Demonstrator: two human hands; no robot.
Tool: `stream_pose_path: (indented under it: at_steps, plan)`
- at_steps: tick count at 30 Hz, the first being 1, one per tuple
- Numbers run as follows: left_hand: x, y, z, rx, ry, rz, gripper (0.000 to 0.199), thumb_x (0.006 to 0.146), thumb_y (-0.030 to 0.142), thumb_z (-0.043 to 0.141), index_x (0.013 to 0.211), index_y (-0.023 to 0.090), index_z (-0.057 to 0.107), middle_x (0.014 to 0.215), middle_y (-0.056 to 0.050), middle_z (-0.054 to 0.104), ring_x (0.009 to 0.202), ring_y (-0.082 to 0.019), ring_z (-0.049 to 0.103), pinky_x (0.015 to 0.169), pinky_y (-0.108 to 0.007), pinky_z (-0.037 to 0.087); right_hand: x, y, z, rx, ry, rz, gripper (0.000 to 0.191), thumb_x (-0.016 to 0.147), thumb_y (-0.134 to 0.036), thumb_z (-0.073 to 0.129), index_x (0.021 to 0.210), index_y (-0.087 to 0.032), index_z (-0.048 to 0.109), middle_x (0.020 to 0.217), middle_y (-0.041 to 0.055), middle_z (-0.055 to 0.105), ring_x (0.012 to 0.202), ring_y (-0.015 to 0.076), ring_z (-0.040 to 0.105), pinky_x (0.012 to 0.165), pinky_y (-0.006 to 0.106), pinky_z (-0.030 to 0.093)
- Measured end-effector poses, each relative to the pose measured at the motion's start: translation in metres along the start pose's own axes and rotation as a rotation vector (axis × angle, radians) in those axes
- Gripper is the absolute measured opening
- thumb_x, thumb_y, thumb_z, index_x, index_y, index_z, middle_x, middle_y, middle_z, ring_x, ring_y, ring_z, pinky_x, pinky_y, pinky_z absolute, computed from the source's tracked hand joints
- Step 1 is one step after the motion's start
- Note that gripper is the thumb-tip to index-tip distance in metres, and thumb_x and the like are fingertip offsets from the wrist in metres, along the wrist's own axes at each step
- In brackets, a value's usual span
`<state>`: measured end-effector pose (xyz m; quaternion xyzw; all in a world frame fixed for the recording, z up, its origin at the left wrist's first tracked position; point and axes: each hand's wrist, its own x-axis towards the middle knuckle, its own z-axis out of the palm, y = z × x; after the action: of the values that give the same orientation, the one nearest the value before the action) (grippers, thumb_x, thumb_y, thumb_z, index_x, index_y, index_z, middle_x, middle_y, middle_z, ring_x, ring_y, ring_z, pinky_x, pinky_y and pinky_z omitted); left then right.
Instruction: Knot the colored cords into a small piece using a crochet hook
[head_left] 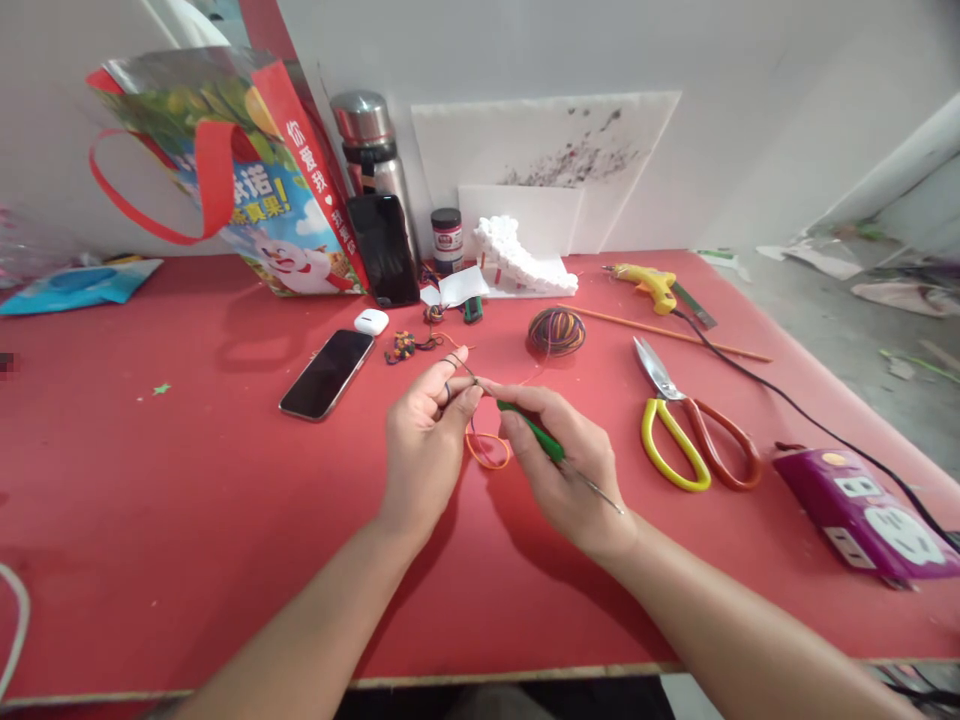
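My right hand (566, 455) is closed around a crochet hook (541, 437) with a green handle, its metal shaft sticking out past the palm. The hook's front end meets the fingertips of my left hand (431, 430), which pinches thin multicoloured yarn (487, 462) wound over a raised finger. An orange and purple loop of that yarn hangs between the hands above the table. Beyond them lies a ball of yarn (556, 332), with a thin strand running toward my fingers. A small knotted yarn piece (403, 347) rests behind my left hand.
Scissors (679, 425), a purple power strip (862, 515) and a yellow glue gun (646, 287) with a black cable are on the right. A phone (328, 375) and white earbud case (371, 321) lie left. Behind stand a gift bag (247, 200), a flask (373, 150) and a second phone (383, 250).
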<state>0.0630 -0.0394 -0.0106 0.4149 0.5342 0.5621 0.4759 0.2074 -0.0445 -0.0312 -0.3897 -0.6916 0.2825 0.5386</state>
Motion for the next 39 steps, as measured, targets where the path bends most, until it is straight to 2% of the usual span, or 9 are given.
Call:
stream_pose_path:
  at_steps: [3, 10, 14, 20, 24, 28, 32, 35, 39]
  plan:
    - [0.0, 0.0, 0.003, -0.061, -0.012, -0.037, 0.046, 0.088, 0.026, 0.077, 0.133, 0.019, 0.072, 0.088, 0.0, 0.075, 0.067, -0.01, 0.056, 0.067, -0.025, 0.048, -0.001, 0.001, 0.003, -0.04, 0.013, -0.024, 0.022, 0.105, -0.023, 0.057, 0.122, -0.025, 0.071, 0.108, 0.0085, 0.08, 0.09, 0.02, 0.075, 0.084, 0.035, 0.059]
    - [0.006, 0.007, 0.004, -0.356, -0.043, -0.158, 0.039, 0.068, 0.018, 0.09, 0.105, 0.015, 0.079, 0.073, 0.002, 0.068, 0.057, -0.006, 0.047, 0.055, -0.021, 0.037, -0.003, 0.006, 0.002, 0.005, -0.01, -0.094, 0.028, 0.106, -0.022, 0.056, 0.13, -0.026, 0.069, 0.109, 0.0097, 0.078, 0.09, 0.0213, 0.073, 0.083, 0.037, 0.059]
    - [0.005, 0.01, 0.0, -0.319, -0.063, -0.118, 0.037, 0.07, 0.02, 0.09, 0.106, 0.016, 0.08, 0.075, 0.002, 0.07, 0.059, -0.007, 0.049, 0.057, -0.022, 0.04, -0.003, 0.009, -0.003, 0.061, -0.052, -0.103, 0.03, 0.105, -0.021, 0.058, 0.133, -0.026, 0.068, 0.117, 0.0103, 0.077, 0.089, 0.0202, 0.073, 0.082, 0.037, 0.059]
    - [0.001, 0.004, 0.004, -0.216, -0.039, -0.066, 0.04, 0.079, 0.024, 0.085, 0.117, 0.018, 0.078, 0.083, -0.001, 0.075, 0.074, -0.012, 0.063, 0.072, -0.026, 0.049, -0.004, 0.008, -0.001, -0.025, -0.032, -0.088, 0.026, 0.107, -0.021, 0.055, 0.129, -0.026, 0.067, 0.108, 0.0087, 0.078, 0.087, 0.02, 0.072, 0.082, 0.036, 0.058]
    - [0.001, 0.004, 0.006, -0.315, -0.041, -0.14, 0.041, 0.069, 0.023, 0.092, 0.108, 0.017, 0.08, 0.078, 0.0, 0.074, 0.065, -0.009, 0.056, 0.062, -0.022, 0.045, -0.005, 0.008, 0.004, -0.109, -0.016, -0.195, 0.034, 0.105, -0.014, 0.054, 0.136, -0.026, 0.061, 0.111, 0.0094, 0.076, 0.092, 0.0215, 0.07, 0.084, 0.037, 0.057]
    - [0.005, 0.009, 0.002, -0.394, -0.093, -0.191, 0.044, 0.059, 0.022, 0.098, 0.1, 0.016, 0.082, 0.074, 0.0, 0.071, 0.059, -0.005, 0.049, 0.053, -0.018, 0.037, -0.003, 0.011, 0.0, -0.08, -0.045, -0.291, 0.036, 0.104, -0.012, 0.055, 0.137, -0.024, 0.06, 0.112, 0.0094, 0.075, 0.09, 0.0199, 0.07, 0.081, 0.035, 0.058]
    - [0.01, 0.012, -0.005, -0.367, -0.156, -0.174, 0.033, 0.06, 0.024, 0.098, 0.087, 0.014, 0.082, 0.078, -0.002, 0.071, 0.06, -0.005, 0.048, 0.052, -0.017, 0.035, 0.0, 0.011, -0.006, 0.019, -0.051, -0.215, 0.03, 0.104, -0.013, 0.058, 0.131, -0.022, 0.065, 0.106, 0.0071, 0.075, 0.083, 0.0159, 0.069, 0.076, 0.031, 0.057]
    - [0.013, 0.013, -0.01, -0.313, -0.17, -0.133, 0.034, 0.064, 0.021, 0.095, 0.096, 0.017, 0.084, 0.073, 0.001, 0.067, 0.057, -0.005, 0.044, 0.051, -0.02, 0.033, 0.001, 0.009, -0.009, 0.075, -0.051, -0.136, 0.027, 0.104, -0.014, 0.059, 0.128, -0.022, 0.068, 0.105, 0.0061, 0.076, 0.081, 0.0145, 0.068, 0.074, 0.03, 0.057]
    - [0.016, 0.014, -0.016, -0.2, -0.215, -0.051, 0.031, 0.072, 0.021, 0.091, 0.102, 0.02, 0.085, 0.071, 0.001, 0.069, 0.059, -0.009, 0.049, 0.058, -0.024, 0.039, 0.002, 0.004, -0.013, 0.112, -0.061, -0.101, 0.026, 0.104, -0.014, 0.06, 0.125, -0.023, 0.071, 0.104, 0.005, 0.077, 0.079, 0.0137, 0.069, 0.074, 0.031, 0.057]
